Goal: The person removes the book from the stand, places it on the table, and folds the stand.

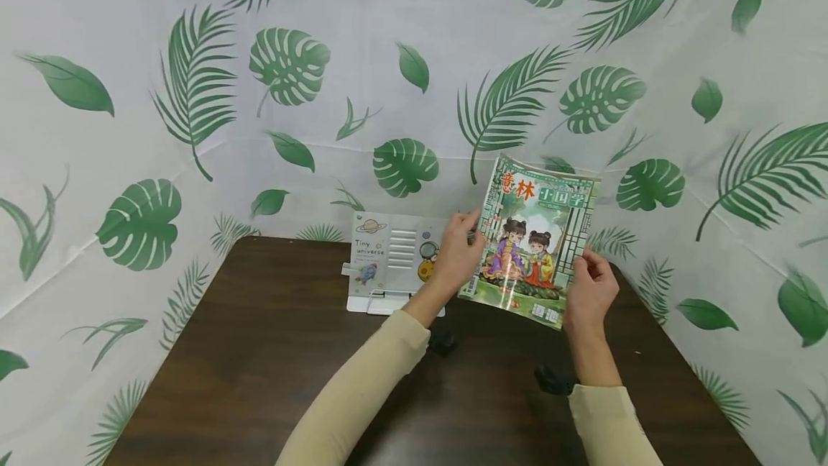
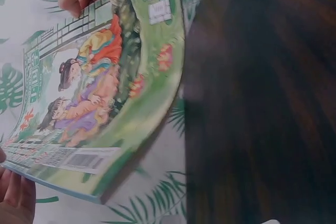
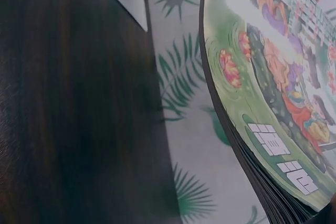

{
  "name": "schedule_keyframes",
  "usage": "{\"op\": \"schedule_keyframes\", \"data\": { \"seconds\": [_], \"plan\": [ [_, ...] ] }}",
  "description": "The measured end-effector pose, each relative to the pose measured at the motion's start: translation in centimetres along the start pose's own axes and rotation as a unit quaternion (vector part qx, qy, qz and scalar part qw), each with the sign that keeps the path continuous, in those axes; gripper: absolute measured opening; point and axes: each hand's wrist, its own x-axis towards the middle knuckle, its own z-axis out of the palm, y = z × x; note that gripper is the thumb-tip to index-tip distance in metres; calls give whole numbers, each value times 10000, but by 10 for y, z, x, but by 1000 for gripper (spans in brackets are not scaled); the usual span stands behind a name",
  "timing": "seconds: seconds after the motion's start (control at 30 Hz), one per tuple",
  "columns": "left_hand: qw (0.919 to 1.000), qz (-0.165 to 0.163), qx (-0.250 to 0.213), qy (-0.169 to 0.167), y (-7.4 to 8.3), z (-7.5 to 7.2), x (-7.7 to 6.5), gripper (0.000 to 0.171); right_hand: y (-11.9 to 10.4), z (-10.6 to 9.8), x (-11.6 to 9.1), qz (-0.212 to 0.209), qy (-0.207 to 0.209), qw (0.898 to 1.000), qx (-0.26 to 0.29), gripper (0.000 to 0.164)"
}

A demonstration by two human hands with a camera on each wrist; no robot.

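Both hands hold a green illustrated magazine up above the back right of the table, its cover facing the head camera. My left hand grips the left edge, by the spine. At the opposite edge, my right hand pinches the pages between thumb and fingers. In the left wrist view the magazine bows slightly, with left fingers behind its spine. The right wrist view shows the lower edge of the magazine with its stacked pages.
Behind my left hand, a white book stand with "Tiny universe" print stands at the back of the dark wooden table. A white cloth with green leaves hangs around the table's back and sides.
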Motion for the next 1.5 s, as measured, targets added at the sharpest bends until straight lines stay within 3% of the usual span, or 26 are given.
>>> {"op": "schedule_keyframes", "data": {
  "seconds": [0.13, 0.3, 0.47, 0.7, 0.97, 1.17, 1.5],
  "plan": [
    [9998, -122, -172, -58, -2, 6, -2, 48, 4, -5, 3, 109, 89, 9999, -1, 16],
    [9967, -562, -577, -139, -4, 13, -6, 52, 12, -9, 4, 246, 77, 9996, -69, 24],
    [9947, -830, -527, -305, -8, 17, -13, 51, 23, -18, 1, 484, 95, 9986, -176, 25],
    [9933, -1017, -376, -406, -16, 27, -26, 52, 34, -28, -3, 718, 12, 9960, -527, 31],
    [9919, -1135, -358, -443, -24, 38, -35, 50, 44, -41, -9, 694, -175, 9910, -1128, 28],
    [9893, -1257, -405, -620, -31, 47, -40, 45, 52, -47, -13, 903, -210, 9842, -1507, 41],
    [9827, -1595, -631, -704, -42, 55, -41, 37, 63, -48, -11, 1167, -406, 9816, -1456, 42]
  ]
}}
